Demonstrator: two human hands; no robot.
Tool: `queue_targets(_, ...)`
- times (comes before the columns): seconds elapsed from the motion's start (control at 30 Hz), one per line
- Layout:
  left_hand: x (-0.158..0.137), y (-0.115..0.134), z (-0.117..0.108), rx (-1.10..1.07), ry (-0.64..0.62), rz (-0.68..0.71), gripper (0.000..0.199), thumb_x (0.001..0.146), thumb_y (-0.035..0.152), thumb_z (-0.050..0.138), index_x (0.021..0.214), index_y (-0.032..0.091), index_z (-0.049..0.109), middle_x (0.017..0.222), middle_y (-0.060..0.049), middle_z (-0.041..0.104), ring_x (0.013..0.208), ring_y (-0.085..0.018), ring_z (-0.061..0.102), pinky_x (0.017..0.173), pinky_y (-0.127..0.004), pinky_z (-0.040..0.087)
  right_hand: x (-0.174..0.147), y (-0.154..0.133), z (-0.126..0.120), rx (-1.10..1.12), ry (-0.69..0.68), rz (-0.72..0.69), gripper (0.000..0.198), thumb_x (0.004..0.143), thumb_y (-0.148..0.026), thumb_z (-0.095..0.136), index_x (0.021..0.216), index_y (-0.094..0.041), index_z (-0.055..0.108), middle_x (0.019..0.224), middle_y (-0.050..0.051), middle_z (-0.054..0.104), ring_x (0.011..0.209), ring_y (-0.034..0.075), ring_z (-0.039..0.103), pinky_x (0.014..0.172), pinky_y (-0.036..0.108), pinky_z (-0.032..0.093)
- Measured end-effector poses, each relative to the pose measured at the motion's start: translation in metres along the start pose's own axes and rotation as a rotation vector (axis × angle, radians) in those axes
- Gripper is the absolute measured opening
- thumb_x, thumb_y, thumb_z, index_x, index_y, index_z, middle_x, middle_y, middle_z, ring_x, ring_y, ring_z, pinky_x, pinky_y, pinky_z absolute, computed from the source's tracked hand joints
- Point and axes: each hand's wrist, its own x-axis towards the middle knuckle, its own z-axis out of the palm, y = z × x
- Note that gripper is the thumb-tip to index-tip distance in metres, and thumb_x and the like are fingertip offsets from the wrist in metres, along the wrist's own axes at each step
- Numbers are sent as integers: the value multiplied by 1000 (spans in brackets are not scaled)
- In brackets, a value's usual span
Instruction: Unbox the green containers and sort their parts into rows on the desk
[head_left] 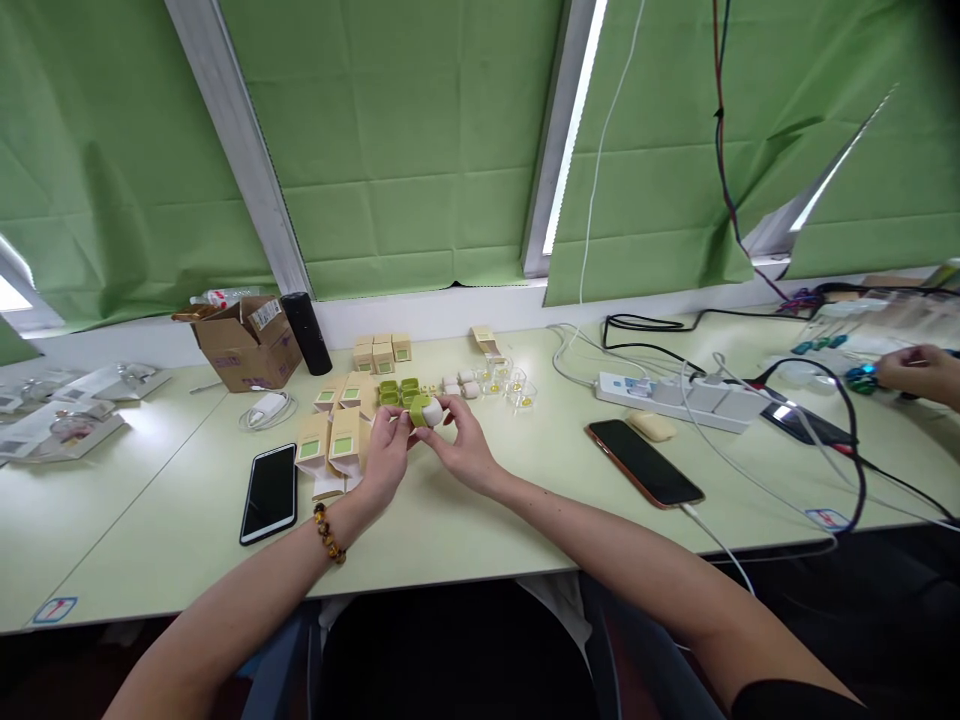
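Observation:
Between my two hands is a small green-and-white rounded piece, a green holder with a white dome at its right. My left hand, a beaded bracelet at its wrist, pinches the green side. The fingers of my right hand close on the white side. Just beyond lie several green square cups, small white-pink pieces and clear plastic covers with yellow marks. Open kraft boxes with green labels stand beside my left hand; closed small boxes sit farther back.
Left are a phone, a coiled white cable, a cardboard box and a black cylinder. Right are another phone, a cream case, a power strip and trailing cables. Another person's hand works at far right.

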Motion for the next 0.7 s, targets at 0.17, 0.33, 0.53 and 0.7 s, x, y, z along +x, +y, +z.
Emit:
queue_targets(0.17, 6, 3, -3, 46, 9, 15, 29, 95, 41, 72, 100, 23, 50, 106, -8, 77, 120, -24, 71, 105, -45, 58, 7, 2, -15, 71, 15, 11, 40, 86, -39, 74, 120, -26, 57, 116, 7, 71, 104, 26, 66, 93, 43, 52)
queue_targets(0.33, 7, 15, -9, 186, -8, 139, 31, 93, 32, 74, 113, 24, 53, 122, -12, 74, 128, -26, 67, 110, -44, 51, 12, 2, -25, 24, 27, -34, 38, 81, -29, 75, 116, -26, 60, 114, 6, 72, 107, 27, 67, 97, 44, 53)
queue_targets(0.53, -7, 26, -3, 434, -56, 364, 54, 78, 20, 87, 126, 26, 62, 134, -12, 65, 130, -28, 61, 109, -39, 50, 9, 10, -26, -193, -13, -247, 39, 83, -24, 71, 120, -28, 64, 117, 11, 73, 108, 32, 67, 94, 52, 55)
queue_targets(0.7, -7, 18, -5, 542, -87, 577, 32, 87, 19, 77, 117, 25, 67, 122, -12, 65, 119, -27, 64, 98, -40, 58, 10, 22, -28, -398, 16, -551, 33, 92, -23, 64, 123, -30, 67, 113, 12, 73, 109, 34, 68, 94, 55, 54)
